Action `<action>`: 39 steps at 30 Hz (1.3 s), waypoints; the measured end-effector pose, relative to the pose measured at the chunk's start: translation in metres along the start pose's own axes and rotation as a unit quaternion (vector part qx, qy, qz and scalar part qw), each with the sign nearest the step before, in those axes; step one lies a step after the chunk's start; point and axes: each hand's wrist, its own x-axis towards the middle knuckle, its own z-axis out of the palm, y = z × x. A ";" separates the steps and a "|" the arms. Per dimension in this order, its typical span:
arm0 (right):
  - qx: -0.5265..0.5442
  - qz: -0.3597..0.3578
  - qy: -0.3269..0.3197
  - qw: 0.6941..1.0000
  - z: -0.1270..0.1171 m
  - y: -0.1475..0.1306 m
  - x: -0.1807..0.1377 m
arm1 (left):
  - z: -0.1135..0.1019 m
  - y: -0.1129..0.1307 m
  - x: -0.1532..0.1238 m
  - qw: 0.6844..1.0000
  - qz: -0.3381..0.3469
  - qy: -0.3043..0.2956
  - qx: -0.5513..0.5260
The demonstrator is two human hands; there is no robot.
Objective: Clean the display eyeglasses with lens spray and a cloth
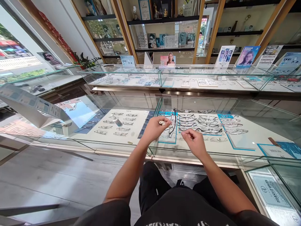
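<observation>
A pair of dark-framed eyeglasses (174, 122) is pinched in my left hand (156, 127), held on edge above the glass counter. Something small and beige shows in the curl of that hand; I cannot make out its kind. My right hand (195, 141) is just to the right of the eyeglasses, its fingers closed in a pinch. Whether anything is between those fingers cannot be made out. A small spray bottle (117, 121) with a white top stands on the counter glass (141, 106), left of my hands.
Several rows of eyeglasses (187, 116) lie inside the display case beneath my hands. A folded display card (35, 103) stands at the left. Behind is another glass case (131, 73) with upright advertising cards (248, 56). Shelves (162, 22) line the back wall.
</observation>
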 end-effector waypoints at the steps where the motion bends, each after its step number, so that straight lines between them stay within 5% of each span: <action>1: -0.019 0.015 0.001 1.000 -0.005 0.011 -0.003 | -0.005 0.000 0.008 0.999 0.015 -0.023 0.045; 4: -0.047 0.043 0.006 0.998 -0.023 0.045 -0.012 | -0.024 -0.005 0.041 0.967 0.049 -0.087 0.234; 7: -0.054 0.068 0.005 0.996 -0.042 0.072 -0.018 | -0.038 -0.014 0.079 0.890 0.052 -0.168 0.421; 17: -0.001 0.119 -0.015 0.993 -0.067 0.097 -0.027 | -0.015 -0.059 0.146 0.806 0.033 -0.287 0.517; 28: 0.022 0.135 0.009 0.991 -0.069 0.094 -0.024 | 0.016 -0.084 0.161 0.785 0.046 -0.289 0.546; 39: 0.031 0.144 0.003 0.989 -0.072 0.089 -0.019 | 0.006 -0.093 0.189 0.799 0.027 -0.272 0.535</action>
